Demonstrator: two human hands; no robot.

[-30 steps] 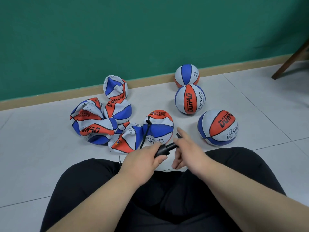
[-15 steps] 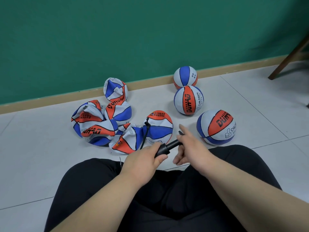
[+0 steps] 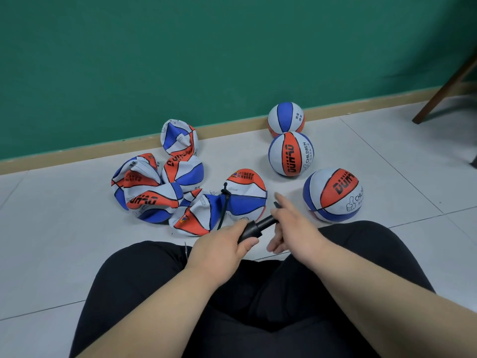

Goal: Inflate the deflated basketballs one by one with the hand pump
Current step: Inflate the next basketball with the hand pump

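Note:
My left hand (image 3: pixel 222 248) grips the barrel of a black hand pump (image 3: pixel 255 227) above my lap. My right hand (image 3: pixel 294 228) holds the pump's handle end, its forefinger stretched out. A thin black hose (image 3: pixel 224 202) runs from the pump up to a half-flat red, white and blue basketball (image 3: pixel 245 195) just beyond my hands. Several crumpled flat balls (image 3: pixel 149 195) lie in a heap to its left. Three round, full balls stand on the right: one near my right knee (image 3: pixel 333 195), one behind it (image 3: pixel 290 153), one by the wall (image 3: pixel 285 117).
I sit on a pale tiled floor (image 3: pixel 51 241) with my black-trousered legs (image 3: pixel 258 306) crossed. A green wall with a tan skirting board (image 3: pixel 77 153) runs along the back. A brown wooden furniture leg (image 3: pixel 444 91) slants at the far right.
The pump's rod has slid out a little as my right hand drew away from my left. The view has shifted slightly; the balls have stayed put.

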